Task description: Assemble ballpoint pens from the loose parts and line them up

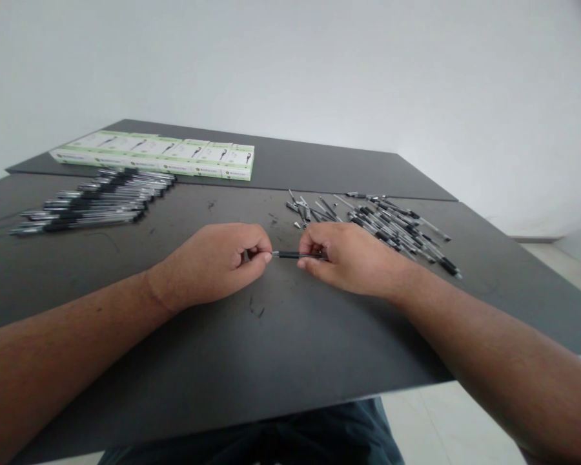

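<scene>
A pen (pixel 288 254) with a black grip and a clear tip lies level between my two hands, above the dark table. My left hand (pixel 227 261) pinches its tip end between thumb and forefinger. Round the other end of the barrel, the fingers of my right hand (pixel 346 258) are closed, hiding most of that end. Just behind my right hand spreads a loose pile of pens (pixel 392 226), with small loose pen parts (pixel 303 208) at its left side.
At the left lies a neat row of pens (pixel 97 200) with black grips. Behind it stand several white and green boxes (pixel 174 155) side by side. Dark scraps (pixel 256 310) are scattered on the grey table (pixel 213 368), whose front edge runs close to my lap.
</scene>
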The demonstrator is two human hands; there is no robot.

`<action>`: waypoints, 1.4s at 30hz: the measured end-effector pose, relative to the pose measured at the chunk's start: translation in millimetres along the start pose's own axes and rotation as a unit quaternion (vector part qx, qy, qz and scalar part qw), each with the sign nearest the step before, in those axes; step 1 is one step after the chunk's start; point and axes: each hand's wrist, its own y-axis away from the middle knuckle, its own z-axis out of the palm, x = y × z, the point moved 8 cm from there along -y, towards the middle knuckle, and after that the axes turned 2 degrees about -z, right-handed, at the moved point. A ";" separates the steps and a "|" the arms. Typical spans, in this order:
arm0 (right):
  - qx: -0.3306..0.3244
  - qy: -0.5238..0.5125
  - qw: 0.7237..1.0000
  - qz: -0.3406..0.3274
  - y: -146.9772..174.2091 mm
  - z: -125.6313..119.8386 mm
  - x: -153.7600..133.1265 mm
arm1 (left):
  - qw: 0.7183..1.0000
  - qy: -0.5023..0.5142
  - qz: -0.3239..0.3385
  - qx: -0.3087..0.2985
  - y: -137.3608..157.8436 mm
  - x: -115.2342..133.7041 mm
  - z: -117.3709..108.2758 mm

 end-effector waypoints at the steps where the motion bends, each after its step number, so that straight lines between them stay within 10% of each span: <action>1: -0.006 0.015 1.000 -0.008 0.0 0.4 -1.1 | 1.000 0.001 -0.001 0.000 -0.1 0.0 -0.1; 42: -0.031 0.025 0.999 -0.014 -0.2 1.7 -6.0 | 1.000 -0.004 0.002 -0.009 -0.2 1.0 1.8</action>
